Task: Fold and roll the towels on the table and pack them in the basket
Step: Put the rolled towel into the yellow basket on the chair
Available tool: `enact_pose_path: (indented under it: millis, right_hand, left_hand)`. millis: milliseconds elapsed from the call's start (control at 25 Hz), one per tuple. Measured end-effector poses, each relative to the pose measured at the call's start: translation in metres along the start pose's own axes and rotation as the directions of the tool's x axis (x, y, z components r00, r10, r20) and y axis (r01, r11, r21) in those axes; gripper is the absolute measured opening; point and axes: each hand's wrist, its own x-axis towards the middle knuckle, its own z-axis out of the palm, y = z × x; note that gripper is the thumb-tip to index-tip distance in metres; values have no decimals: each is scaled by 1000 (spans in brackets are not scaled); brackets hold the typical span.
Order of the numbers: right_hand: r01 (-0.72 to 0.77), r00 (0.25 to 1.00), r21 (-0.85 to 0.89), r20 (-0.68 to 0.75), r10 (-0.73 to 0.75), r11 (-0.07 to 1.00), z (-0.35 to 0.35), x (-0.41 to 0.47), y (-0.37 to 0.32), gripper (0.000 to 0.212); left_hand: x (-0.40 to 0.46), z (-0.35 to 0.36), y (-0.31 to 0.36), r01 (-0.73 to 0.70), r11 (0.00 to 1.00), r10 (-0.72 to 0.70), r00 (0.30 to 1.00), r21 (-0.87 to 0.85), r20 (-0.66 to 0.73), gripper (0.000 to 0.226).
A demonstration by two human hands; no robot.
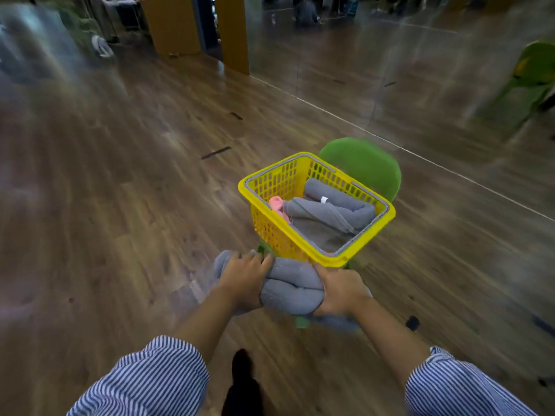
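Note:
A rolled grey towel (290, 287) is held between both hands, just in front of the basket's near corner. My left hand (244, 279) grips its left end and my right hand (339, 289) grips its right end. The yellow plastic basket (270, 187) stands on a green chair (365, 168). Inside it lie grey rolled towels (330, 213) and a pink one (277, 204) against the left wall. The picture is blurred by motion.
A wooden floor (135, 190) spreads all around. A mirror wall (390, 55) runs along the back right, showing a second green chair (531, 70). A wooden pillar (232, 31) stands at the back. My dark shoe (241, 382) shows between the striped sleeves.

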Motion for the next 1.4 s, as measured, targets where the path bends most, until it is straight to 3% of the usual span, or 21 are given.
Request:
enact_pose_path:
  millis: [320,560,960,1160,1280,1400]
  right_hand:
    - [-274,961,-16,34,274,962,-16,122,39,99]
    - [-418,908,30,-1,418,908,-22,168,90,90]
    - [-511,858,-26,40,512,859,-33,282,222,78]
    - [-515,836,-108,157,526,850,-13,319,262,83]
    - [-525,804,-118,254,537,843,7,324,276,85]
    - [-555,782,-101,275,560,825,22,325,284,85]
  left_hand:
    - [165,26,-93,-249,968,246,964,-18,-99,86]
    - [274,36,-103,-460,882,443,883,-102,-153,87]
    - [430,55,-105,-344,928,330,937,-141,-116,98]
    - [443,95,-101,-307,932,289,950,-191,-119,95]
    - [433,131,-98,-450,876,422,889,-174,-176,63]
    - [434,157,-94,-660,725,618,749,-195,-239,44]
